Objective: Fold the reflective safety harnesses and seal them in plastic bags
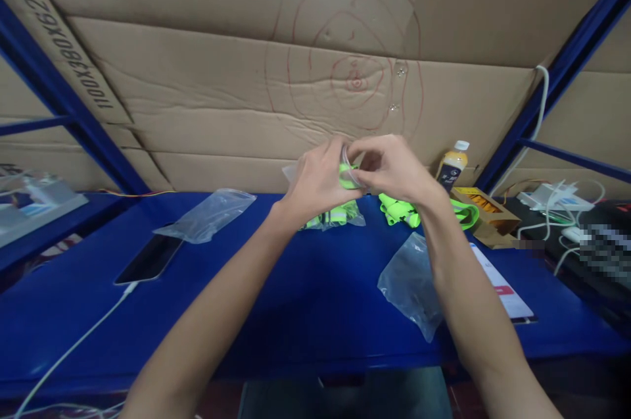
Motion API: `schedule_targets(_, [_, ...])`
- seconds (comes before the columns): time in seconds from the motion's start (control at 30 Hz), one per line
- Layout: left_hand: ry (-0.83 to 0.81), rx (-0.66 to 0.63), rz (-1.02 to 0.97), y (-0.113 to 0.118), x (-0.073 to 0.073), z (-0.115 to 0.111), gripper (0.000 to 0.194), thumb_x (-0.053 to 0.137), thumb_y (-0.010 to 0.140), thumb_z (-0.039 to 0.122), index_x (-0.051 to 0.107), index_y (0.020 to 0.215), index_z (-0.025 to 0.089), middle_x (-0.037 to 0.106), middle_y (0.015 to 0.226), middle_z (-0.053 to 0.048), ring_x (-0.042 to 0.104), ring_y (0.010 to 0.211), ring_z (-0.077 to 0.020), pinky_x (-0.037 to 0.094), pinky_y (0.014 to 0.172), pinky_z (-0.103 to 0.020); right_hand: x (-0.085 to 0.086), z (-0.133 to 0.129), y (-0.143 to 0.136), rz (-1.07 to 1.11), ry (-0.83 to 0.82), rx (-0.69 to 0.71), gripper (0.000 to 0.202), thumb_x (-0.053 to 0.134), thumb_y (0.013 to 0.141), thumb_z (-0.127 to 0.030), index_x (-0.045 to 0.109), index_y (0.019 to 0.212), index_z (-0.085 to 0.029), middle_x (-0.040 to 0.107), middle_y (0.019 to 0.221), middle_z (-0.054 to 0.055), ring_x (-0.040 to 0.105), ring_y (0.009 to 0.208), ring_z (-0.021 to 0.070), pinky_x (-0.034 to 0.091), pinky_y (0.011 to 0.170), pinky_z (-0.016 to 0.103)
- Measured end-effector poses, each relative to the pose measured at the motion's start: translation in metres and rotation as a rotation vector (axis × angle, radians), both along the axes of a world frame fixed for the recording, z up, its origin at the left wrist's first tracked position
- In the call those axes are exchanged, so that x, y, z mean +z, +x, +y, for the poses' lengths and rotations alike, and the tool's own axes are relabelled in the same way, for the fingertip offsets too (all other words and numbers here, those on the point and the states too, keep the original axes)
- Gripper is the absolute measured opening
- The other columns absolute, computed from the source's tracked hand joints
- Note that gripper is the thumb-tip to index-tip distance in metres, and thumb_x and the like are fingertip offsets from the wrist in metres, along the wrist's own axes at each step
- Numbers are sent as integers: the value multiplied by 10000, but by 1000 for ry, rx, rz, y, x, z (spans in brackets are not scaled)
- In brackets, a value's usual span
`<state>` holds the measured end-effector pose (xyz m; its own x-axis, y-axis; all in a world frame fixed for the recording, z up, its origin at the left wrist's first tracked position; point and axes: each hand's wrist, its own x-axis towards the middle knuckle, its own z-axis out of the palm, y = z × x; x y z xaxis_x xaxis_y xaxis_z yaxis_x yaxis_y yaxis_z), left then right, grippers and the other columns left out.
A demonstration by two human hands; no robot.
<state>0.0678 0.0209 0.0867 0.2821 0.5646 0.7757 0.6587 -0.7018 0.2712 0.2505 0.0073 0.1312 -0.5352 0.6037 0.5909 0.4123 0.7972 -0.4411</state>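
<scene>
Both hands are raised close together over the back of the blue table (305, 300). My left hand (323, 175) is closed around a clear plastic bag (345, 157), with neon green material showing inside it between the hands. My right hand (389, 166) pinches the bag's edge between thumb and fingers. Below my left hand lies a clear bag of neon green fabric with grey stripes (338, 214). More neon green fabric (398, 210) rests behind my right wrist. An unfilled clear bag (411, 284) lies beside my right forearm.
At the left are a clear bag (211, 214) and a black phone (150, 258) with a white cable. At the right stand a drink bottle (452, 164), an open cardboard box (488, 216), a lit phone (503, 284) and cables. Cardboard (221, 90) backs the table between blue posts.
</scene>
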Motion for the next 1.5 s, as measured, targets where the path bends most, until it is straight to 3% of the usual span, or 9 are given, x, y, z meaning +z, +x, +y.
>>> schedule_targets(0.1, [-21, 36, 1, 0, 1, 0, 395, 807, 693, 353, 583, 995, 231, 751, 964, -67, 723, 919, -312, 507, 795, -395, -4, 5, -5, -75, -17, 45, 143, 610, 822, -155, 738, 756, -153, 557, 645, -27, 504, 635, 111, 369, 622, 268])
schedule_targets(0.27, [1, 45, -110, -5, 2, 5, 494, 868, 693, 396, 593, 1075, 245, 767, 1055, -67, 723, 1002, -311, 527, 861, -407, 8, -9, 6, -12, -117, 108, 231, 653, 922, -320, 819, 1009, -185, 754, 865, 16, 601, 732, 158, 472, 693, 300])
schedule_targets(0.57, [-70, 42, -117, 0, 2, -3, 640, 901, 659, 389, 539, 1158, 216, 716, 1120, -97, 709, 1041, -330, 543, 919, -445, -2, 2, -5, -46, -70, 91, 228, 742, 894, -353, 687, 754, -181, 615, 716, -6, 519, 692, 140, 400, 682, 300])
schedule_targets(0.73, [-252, -343, -240, -13, 9, 3, 702, 912, 704, 460, 568, 1266, 220, 692, 1320, -107, 673, 1230, -303, 538, 1029, -410, -8, 26, 7, 281, -61, 67, 399, 816, 826, -565, 700, 790, -185, 652, 794, 25, 566, 781, 174, 446, 746, 315])
schedule_targets(0.9, [-791, -622, -761, -5, 3, 15, 511, 817, 815, 653, 722, 1021, 196, 778, 997, -76, 746, 918, -253, 581, 766, -329, -10, 34, 7, 461, -57, 50, 563, 810, 780, -754, 668, 845, -213, 644, 829, 27, 559, 791, 184, 460, 735, 321])
schedule_targets(0.97, [-900, -683, -868, 3, 3, 13, 480, 870, 778, 610, 758, 955, 178, 781, 915, -69, 731, 837, -232, 581, 745, -320, -9, 33, 8, 453, -67, 53, 581, 810, 769, -774, 671, 841, -214, 654, 819, 24, 558, 774, 181, 465, 726, 321])
schedule_targets(1.2, [-736, -605, -910, -6, 11, 12, 373, 942, 583, 233, 738, 892, 186, 769, 877, -14, 682, 723, -150, 541, 703, -272, 0, 24, 29, 274, -16, 2, 424, 864, 818, -607, 758, 782, -197, 699, 750, 30, 575, 741, 177, 469, 770, 344])
schedule_targets(1.37, [-672, -532, -910, -8, 5, 19, 414, 981, 606, 335, 702, 883, 203, 759, 887, -16, 672, 714, -152, 547, 679, -283, -5, 33, 32, 207, 89, -106, 355, 860, 844, -529, 744, 770, -201, 686, 758, 40, 585, 810, 200, 473, 859, 374])
schedule_targets(1.5, [-575, -535, -920, -5, 0, 25, 516, 1003, 655, 527, 700, 934, 216, 759, 901, -33, 700, 770, -176, 581, 686, -289, -9, 39, 28, 349, 2, -65, 459, 870, 810, -613, 653, 786, -208, 673, 822, 28, 591, 807, 176, 492, 843, 351])
